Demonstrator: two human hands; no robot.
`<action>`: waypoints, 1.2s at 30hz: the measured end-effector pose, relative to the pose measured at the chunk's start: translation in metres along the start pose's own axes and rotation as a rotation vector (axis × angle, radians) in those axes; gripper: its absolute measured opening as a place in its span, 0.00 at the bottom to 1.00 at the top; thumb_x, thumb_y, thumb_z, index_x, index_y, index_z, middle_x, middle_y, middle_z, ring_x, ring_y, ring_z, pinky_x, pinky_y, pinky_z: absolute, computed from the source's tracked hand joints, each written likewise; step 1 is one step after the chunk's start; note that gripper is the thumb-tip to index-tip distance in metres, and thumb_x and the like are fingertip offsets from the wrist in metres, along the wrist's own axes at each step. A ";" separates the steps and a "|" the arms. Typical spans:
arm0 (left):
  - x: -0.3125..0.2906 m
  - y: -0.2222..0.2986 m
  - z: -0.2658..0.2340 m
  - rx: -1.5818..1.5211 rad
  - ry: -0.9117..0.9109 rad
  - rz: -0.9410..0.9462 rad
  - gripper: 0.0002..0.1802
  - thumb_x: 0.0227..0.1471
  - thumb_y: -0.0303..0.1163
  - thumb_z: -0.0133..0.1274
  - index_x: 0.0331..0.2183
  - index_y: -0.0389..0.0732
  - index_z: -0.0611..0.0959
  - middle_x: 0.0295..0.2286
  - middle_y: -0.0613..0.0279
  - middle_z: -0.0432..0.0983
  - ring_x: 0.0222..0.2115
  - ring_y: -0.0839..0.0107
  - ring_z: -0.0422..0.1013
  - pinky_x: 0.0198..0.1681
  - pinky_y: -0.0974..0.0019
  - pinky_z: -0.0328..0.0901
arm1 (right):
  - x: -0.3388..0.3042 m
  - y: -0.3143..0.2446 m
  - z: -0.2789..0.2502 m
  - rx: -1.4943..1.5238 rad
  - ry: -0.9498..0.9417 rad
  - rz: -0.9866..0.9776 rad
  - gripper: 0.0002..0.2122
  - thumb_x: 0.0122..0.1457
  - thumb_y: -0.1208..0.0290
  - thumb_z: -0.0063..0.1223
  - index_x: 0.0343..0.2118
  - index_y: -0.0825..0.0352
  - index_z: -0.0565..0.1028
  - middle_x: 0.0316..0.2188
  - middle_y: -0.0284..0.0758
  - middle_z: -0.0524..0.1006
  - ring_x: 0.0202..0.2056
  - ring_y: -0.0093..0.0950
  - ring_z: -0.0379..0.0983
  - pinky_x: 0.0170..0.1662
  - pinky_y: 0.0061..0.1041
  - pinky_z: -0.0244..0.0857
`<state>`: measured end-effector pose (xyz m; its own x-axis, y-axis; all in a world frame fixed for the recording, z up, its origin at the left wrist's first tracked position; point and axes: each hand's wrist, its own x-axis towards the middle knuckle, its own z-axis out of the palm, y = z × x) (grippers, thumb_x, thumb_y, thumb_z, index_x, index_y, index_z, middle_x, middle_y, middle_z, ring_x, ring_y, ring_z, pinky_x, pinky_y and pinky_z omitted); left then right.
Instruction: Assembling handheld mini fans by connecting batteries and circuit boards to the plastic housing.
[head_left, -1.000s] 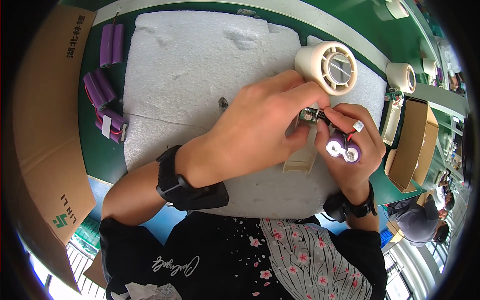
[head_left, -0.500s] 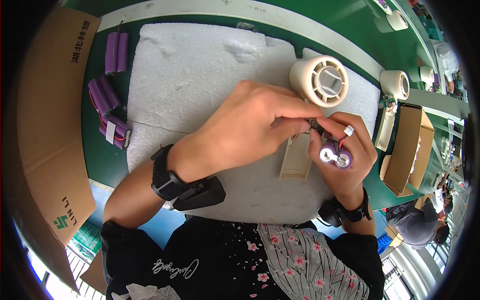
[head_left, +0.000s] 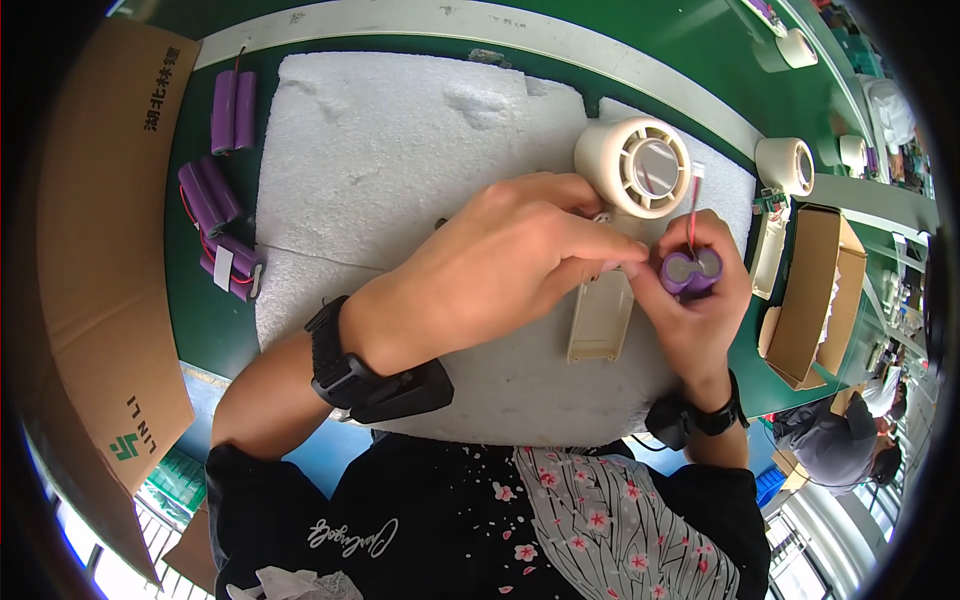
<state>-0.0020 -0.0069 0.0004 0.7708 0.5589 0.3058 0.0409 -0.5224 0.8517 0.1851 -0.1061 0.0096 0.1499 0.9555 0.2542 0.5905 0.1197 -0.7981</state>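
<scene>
The green desk (head_left: 215,335) carried a white foam slab (head_left: 400,130); a cream round-headed housing (head_left: 632,168) lay toward its far right corner. The left hand (head_left: 490,265) pinched something indiscernible; the right hand (head_left: 712,318) clasped purple battery cells (head_left: 692,277) near the slab's right edge.

The left forearm (head_left: 275,400) slants from near left toward far right, its hand, the left hand (head_left: 500,260), back upward, thumb and forefinger drawn close. The shorter-looking right forearm (head_left: 722,445) points far; the right hand (head_left: 708,300) curls its fingers, thumb toward the left fingertips.
</scene>
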 end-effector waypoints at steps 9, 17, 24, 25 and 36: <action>0.000 0.004 0.003 -0.006 -0.005 -0.053 0.19 0.43 0.19 0.60 0.40 0.47 0.86 0.34 0.59 0.77 0.31 0.67 0.75 0.32 0.68 0.71 | 0.003 0.009 -0.014 0.527 0.176 0.149 0.08 0.61 0.69 0.51 0.34 0.68 0.67 0.23 0.31 0.68 0.21 0.18 0.63 0.24 0.17 0.53; -0.003 0.002 0.004 0.055 0.076 -0.059 0.22 0.40 0.18 0.62 0.40 0.47 0.86 0.33 0.61 0.77 0.25 0.72 0.72 0.27 0.71 0.68 | 0.003 0.002 -0.016 0.115 0.014 0.047 0.04 0.55 0.78 0.59 0.32 0.71 0.76 0.20 0.29 0.70 0.18 0.16 0.60 0.23 0.17 0.52; 0.000 -0.001 0.006 0.073 0.188 -0.075 0.21 0.41 0.18 0.62 0.41 0.46 0.86 0.34 0.61 0.77 0.24 0.75 0.71 0.26 0.71 0.67 | 0.004 -0.007 -0.012 -0.050 -0.086 -0.023 0.04 0.49 0.79 0.63 0.28 0.68 0.79 0.21 0.31 0.70 0.18 0.17 0.62 0.20 0.18 0.53; 0.000 -0.001 0.006 0.078 0.187 -0.070 0.21 0.41 0.18 0.62 0.41 0.45 0.86 0.35 0.61 0.77 0.24 0.75 0.71 0.26 0.71 0.67 | 0.005 -0.007 -0.010 -0.073 -0.112 -0.019 0.04 0.48 0.80 0.64 0.28 0.68 0.80 0.21 0.32 0.70 0.18 0.17 0.62 0.20 0.17 0.53; -0.001 -0.001 0.002 0.052 0.136 -0.071 0.17 0.46 0.25 0.63 0.41 0.44 0.85 0.34 0.59 0.77 0.25 0.71 0.72 0.27 0.70 0.67 | 0.005 -0.010 -0.002 -0.152 -0.059 -0.105 0.05 0.48 0.79 0.65 0.29 0.66 0.81 0.23 0.33 0.71 0.17 0.21 0.64 0.19 0.19 0.56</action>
<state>-0.0015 -0.0088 -0.0016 0.6718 0.6758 0.3033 0.1282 -0.5093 0.8510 0.1823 -0.1030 0.0198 0.0370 0.9545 0.2958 0.7141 0.1818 -0.6760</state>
